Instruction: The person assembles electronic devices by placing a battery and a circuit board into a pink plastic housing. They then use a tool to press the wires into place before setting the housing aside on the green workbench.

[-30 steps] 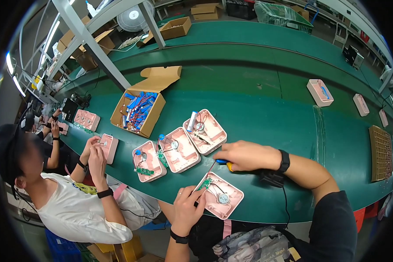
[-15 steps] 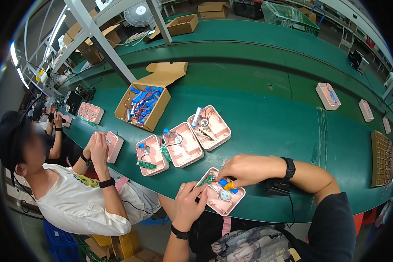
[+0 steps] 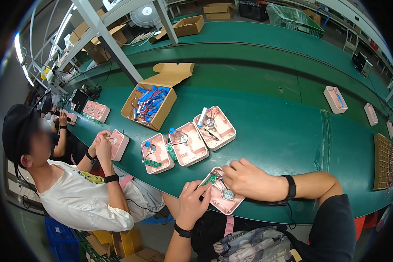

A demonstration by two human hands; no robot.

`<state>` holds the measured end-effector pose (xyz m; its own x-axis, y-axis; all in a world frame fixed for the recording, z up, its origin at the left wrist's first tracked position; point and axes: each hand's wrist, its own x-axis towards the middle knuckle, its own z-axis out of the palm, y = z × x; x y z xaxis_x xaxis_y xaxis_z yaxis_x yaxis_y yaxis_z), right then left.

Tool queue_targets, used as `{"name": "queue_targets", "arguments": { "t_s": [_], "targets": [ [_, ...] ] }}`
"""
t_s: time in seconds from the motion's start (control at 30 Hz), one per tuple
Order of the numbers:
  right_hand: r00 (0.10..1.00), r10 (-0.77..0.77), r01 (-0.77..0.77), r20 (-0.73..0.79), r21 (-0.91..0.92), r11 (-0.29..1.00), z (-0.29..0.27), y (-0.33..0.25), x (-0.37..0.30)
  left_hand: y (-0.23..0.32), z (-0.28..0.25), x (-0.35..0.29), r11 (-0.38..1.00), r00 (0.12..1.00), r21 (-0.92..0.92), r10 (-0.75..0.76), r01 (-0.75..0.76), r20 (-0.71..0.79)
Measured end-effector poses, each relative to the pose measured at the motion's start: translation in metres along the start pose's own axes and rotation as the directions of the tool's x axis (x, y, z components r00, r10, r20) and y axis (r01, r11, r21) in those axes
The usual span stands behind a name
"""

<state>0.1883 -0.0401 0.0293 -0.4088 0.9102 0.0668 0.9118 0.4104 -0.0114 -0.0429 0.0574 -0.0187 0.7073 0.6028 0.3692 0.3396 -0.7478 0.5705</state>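
A pink plastic housing (image 3: 228, 206) lies near the table edge in front of me. In it are a green circuit board (image 3: 211, 178), red and black wires and a round silver part (image 3: 228, 194). My left hand (image 3: 193, 201) grips the housing's left side, its fingertips by the board. My right hand (image 3: 249, 180) is over the right side with fingers curled. It hides that part of the housing and whatever it may hold. By my right wrist, part of a black object (image 3: 275, 204) shows, and a black cable (image 3: 291, 214) hangs over the table edge nearby.
Three more pink housings (image 3: 188, 153) with wires and boards stand beyond my left hand. Behind them is a cardboard box (image 3: 161, 118) of blue wired cells. A co-worker (image 3: 74, 192) sits at left with another housing (image 3: 119, 146). A partitioned tray (image 3: 383, 161) stands far right.
My right hand has turned and shifted lower over the housing. It now covers the blue cell and orange piece that showed beneath it. My left hand stays on the housing's side.
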Motion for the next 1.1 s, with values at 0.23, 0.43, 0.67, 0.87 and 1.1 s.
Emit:
{"name": "queue_targets", "arguments": {
  "t_s": [0.23, 0.43, 0.67, 0.87, 1.1],
  "targets": [
    [0.990, 0.130, -0.138, 0.048, 0.241, 0.961, 0.005, -0.014, -0.015, 0.013, 0.018, -0.009, 0.993, 0.994, 0.109, -0.040, 0.051, -0.100],
    [0.956, 0.224, -0.268, 0.188, 0.255, 0.929, -0.011, 0.002, -0.008, 0.026, 0.024, 0.003, 0.986, 0.985, 0.081, -0.140, 0.149, -0.102],
    [0.925, 0.312, -0.360, 0.217, 0.236, 0.903, -0.038, 0.081, -0.048, 0.029, 0.021, 0.066, 0.973, 0.986, 0.170, -0.164, 0.154, 0.044],
    [0.539, 0.837, -0.813, -0.089, 0.205, 0.545, -0.001, 0.235, -0.092, 0.022, 0.061, 0.080, 0.958, 0.978, 0.278, -0.118, 0.067, 0.171],
    [0.156, 0.981, -0.951, -0.117, 0.249, 0.181, 0.042, 0.325, -0.082, 0.020, 0.007, 0.014, 0.950, 0.980, 0.282, -0.171, 0.137, 0.102]
  ]
}}
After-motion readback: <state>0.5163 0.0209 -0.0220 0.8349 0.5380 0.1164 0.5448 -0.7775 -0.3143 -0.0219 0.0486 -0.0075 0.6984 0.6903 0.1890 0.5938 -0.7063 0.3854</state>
